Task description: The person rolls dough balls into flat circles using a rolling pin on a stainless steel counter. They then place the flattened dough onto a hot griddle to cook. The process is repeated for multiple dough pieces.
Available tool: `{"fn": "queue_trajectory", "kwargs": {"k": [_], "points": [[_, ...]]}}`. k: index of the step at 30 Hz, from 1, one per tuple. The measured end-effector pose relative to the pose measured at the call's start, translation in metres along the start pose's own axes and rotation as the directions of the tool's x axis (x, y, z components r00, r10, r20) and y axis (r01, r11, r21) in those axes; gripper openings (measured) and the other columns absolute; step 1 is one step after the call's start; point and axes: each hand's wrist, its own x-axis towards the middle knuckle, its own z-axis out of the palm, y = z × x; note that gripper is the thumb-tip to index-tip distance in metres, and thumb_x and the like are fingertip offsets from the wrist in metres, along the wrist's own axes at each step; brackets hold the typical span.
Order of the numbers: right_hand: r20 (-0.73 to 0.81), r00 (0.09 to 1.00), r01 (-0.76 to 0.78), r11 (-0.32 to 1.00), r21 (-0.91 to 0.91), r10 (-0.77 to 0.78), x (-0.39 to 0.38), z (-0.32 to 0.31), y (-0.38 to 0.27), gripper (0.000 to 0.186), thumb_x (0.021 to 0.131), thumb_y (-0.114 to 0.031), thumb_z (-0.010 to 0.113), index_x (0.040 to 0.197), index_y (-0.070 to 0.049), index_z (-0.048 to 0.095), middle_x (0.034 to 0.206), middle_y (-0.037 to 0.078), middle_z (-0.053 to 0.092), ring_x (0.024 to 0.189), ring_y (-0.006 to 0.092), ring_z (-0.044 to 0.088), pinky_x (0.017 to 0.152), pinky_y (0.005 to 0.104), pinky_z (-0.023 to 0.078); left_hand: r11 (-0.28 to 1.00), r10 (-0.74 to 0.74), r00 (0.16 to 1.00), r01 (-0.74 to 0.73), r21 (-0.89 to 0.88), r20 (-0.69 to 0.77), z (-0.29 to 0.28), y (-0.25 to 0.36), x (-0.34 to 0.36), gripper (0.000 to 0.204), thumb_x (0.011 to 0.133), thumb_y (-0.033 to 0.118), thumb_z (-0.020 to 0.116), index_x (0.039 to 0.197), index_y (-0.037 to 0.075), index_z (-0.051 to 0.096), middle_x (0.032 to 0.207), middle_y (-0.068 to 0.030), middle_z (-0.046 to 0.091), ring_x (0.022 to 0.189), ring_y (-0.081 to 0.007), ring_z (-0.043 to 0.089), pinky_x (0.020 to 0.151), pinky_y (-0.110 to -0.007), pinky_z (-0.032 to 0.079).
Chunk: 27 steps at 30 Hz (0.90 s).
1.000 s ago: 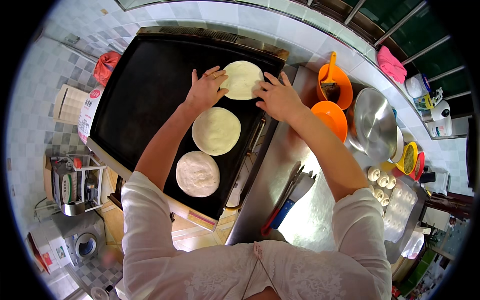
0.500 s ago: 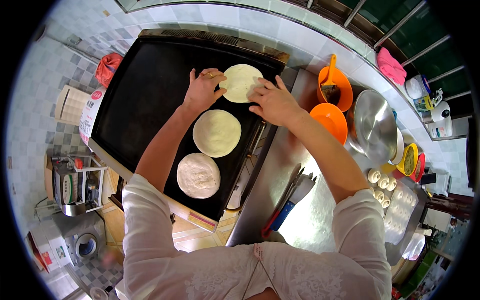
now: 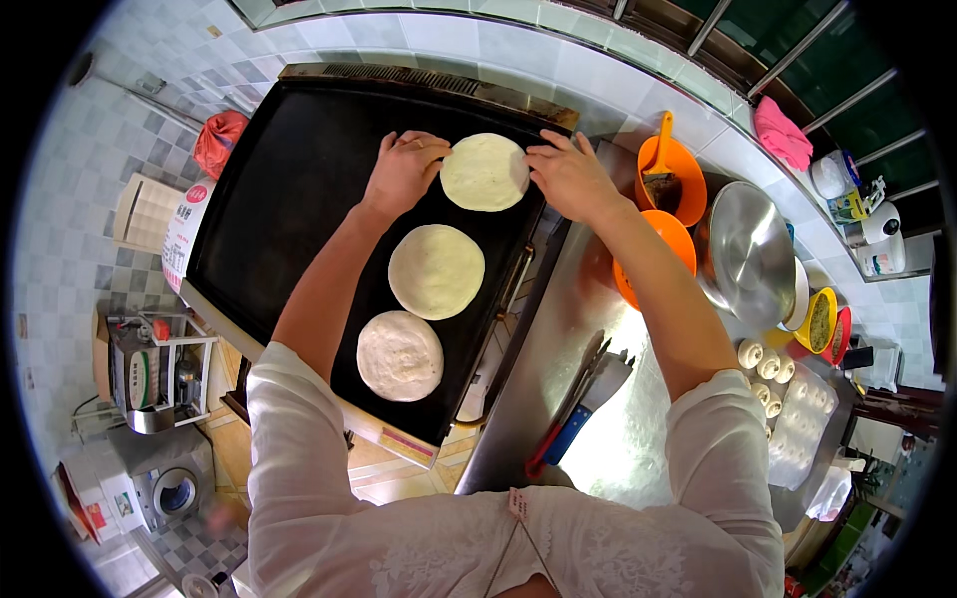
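A flat round dough disc [image 3: 484,171] lies at the far right of the black griddle [image 3: 284,199]. My left hand [image 3: 407,171] pinches its left edge between thumb and curled fingers. On the opposite side my right hand [image 3: 575,179] has its fingertips closed at the right edge; the fingers partly hide the grip. A second pale disc [image 3: 437,271] lies just nearer, untouched. Nearest me is a third, rougher and thicker-looking dough round [image 3: 400,356].
Right of the griddle, a steel counter [image 3: 533,399] carries an orange bowl with a brush [image 3: 660,177], another orange bowl [image 3: 666,244], a large steel basin [image 3: 746,251], a blue-handled scraper [image 3: 583,419] and several dough coils [image 3: 768,365]. A white tub [image 3: 182,234] stands left of the griddle.
My right hand has shifted right, from lying over the far disc to gripping its right edge. My left hand stays at the left edge. The view has shifted slightly.
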Motion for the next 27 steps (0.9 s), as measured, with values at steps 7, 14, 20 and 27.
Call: {"fn": "queue_trajectory", "kwargs": {"k": [7, 14, 20, 27], "points": [[0.224, 0.974, -0.001, 0.996, -0.094, 0.022, 0.013, 0.003, -0.011, 0.032, 0.099, -0.021, 0.052, 0.128, -0.012, 0.062, 0.144, 0.003, 0.054, 0.142, 0.0257, 0.037, 0.117, 0.0568, 0.026, 0.995, -0.075, 0.987, 0.066, 0.068, 0.143, 0.013, 0.009, 0.003, 0.032, 0.084, 0.016, 0.073, 0.116, 0.014, 0.069, 0.123, 0.0024, 0.067, 0.127, -0.0181, 0.053, 0.109, -0.064, 0.031], [-0.046, 0.998, -0.031, 0.999, 0.014, 0.032, 0.017, 0.012, 0.011, 0.042, 0.089, -0.009, 0.052, 0.13, -0.011, 0.062, 0.144, 0.002, 0.054, 0.144, 0.0264, 0.037, 0.117, 0.0558, 0.027, 0.996, -0.079, 0.996, 0.081, -0.035, 0.051, 0.011, 0.005, 0.003, 0.03, 0.086, 0.013, 0.07, 0.115, 0.015, 0.069, 0.126, 0.0023, 0.066, 0.124, -0.0201, 0.055, 0.104, -0.062, 0.035], [0.204, 0.978, -0.05, 0.999, -0.004, 0.05, 0.031, 0.004, -0.004, 0.043, 0.089, -0.008, 0.052, 0.131, -0.011, 0.061, 0.146, 0.002, 0.053, 0.145, 0.0266, 0.034, 0.119, 0.0553, 0.024, 0.996, -0.087, 0.994, 0.087, -0.006, 0.064, 0.014, 0.006, 0.001, 0.028, 0.085, 0.009, 0.069, 0.112, 0.014, 0.07, 0.122, 0.0017, 0.068, 0.122, -0.021, 0.056, 0.101, -0.056, 0.038], [0.117, 0.993, -0.018, 1.0, 0.015, 0.016, 0.007, -0.001, -0.001, 0.04, 0.089, -0.008, 0.052, 0.127, -0.011, 0.064, 0.143, 0.003, 0.056, 0.144, 0.0277, 0.036, 0.118, 0.0564, 0.026, 0.999, -0.033, 0.999, 0.033, -0.024, -0.021, -0.001, 0.0, -0.006, 0.031, 0.085, 0.008, 0.068, 0.115, 0.013, 0.069, 0.125, 0.0007, 0.067, 0.119, -0.0226, 0.058, 0.1, -0.049, 0.04]]}}
